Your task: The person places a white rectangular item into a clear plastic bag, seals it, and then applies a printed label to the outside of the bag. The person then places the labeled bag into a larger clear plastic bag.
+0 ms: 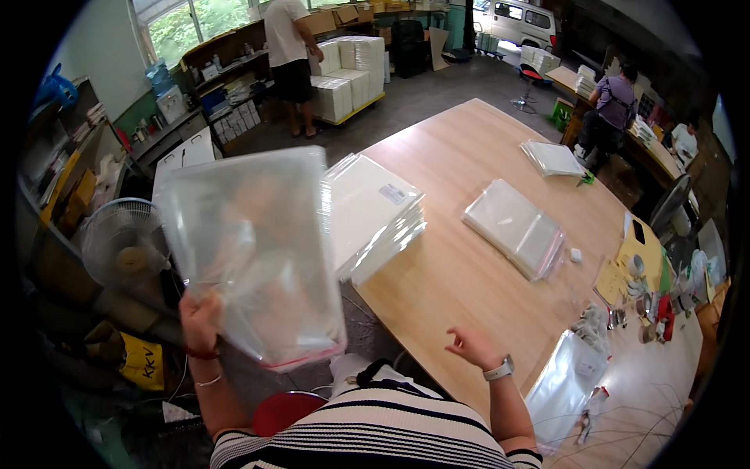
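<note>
At the left, my left hand [201,316] grips the lower left edge of a stack of clear plastic bags [258,234], with the fingers partly seen through the film. Tilted up and held off the table, the stack has a pinkish-red strip along its bottom edge. My right hand [473,346] hovers near the table's front edge, fingers loosely bent and apart, with nothing visible in them. Just behind the raised bags, a pile of white packs in clear wrapping [375,207] lies on the table corner. Another stack of clear bags [516,229] lies flat further right.
The wooden table [437,156] also carries white packs [551,158], a silvery plastic sheet [566,383], and tape rolls [647,305]. A fan [129,246] stands left. A person [291,62] stands by a cart of white stacks [348,78]; another person [613,109] is at the right.
</note>
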`<state>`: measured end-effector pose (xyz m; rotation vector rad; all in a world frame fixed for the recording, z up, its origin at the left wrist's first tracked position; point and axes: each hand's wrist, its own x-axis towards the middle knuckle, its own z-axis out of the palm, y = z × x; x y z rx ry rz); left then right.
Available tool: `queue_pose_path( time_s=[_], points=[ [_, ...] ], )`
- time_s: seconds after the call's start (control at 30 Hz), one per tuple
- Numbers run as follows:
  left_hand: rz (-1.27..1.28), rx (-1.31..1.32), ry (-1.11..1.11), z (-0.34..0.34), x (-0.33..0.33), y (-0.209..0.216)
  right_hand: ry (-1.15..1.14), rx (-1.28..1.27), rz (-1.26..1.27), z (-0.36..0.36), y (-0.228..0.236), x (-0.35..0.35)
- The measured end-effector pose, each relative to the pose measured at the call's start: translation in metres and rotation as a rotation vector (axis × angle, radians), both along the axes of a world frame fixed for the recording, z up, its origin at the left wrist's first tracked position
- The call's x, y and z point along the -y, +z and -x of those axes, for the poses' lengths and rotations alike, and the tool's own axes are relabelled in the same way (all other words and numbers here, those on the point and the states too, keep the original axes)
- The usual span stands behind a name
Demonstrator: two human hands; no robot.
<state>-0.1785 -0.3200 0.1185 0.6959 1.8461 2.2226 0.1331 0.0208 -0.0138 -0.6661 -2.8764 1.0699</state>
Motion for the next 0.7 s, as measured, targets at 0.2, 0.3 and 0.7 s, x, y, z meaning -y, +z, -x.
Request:
queue_pose_path(
  time_s=[0.2, 0.3, 0.7],
  points=[
    [-0.024, -0.001, 0.095, 0.032, 0.006, 0.021, -0.065, -0.031, 0.369, 0.029, -0.037, 0.003],
    [-0.039, -0.054, -0.049, 0.032, -0.031, 0.032, -0.119, -0.149, 0.472, 0.048, -0.020, 0.010],
    [-0.109, 0.337, -0.814, -0.084, -0.279, -0.022, -0.452, -0.970, 1.454, -0.030, -0.010, 0.001]
  ],
)
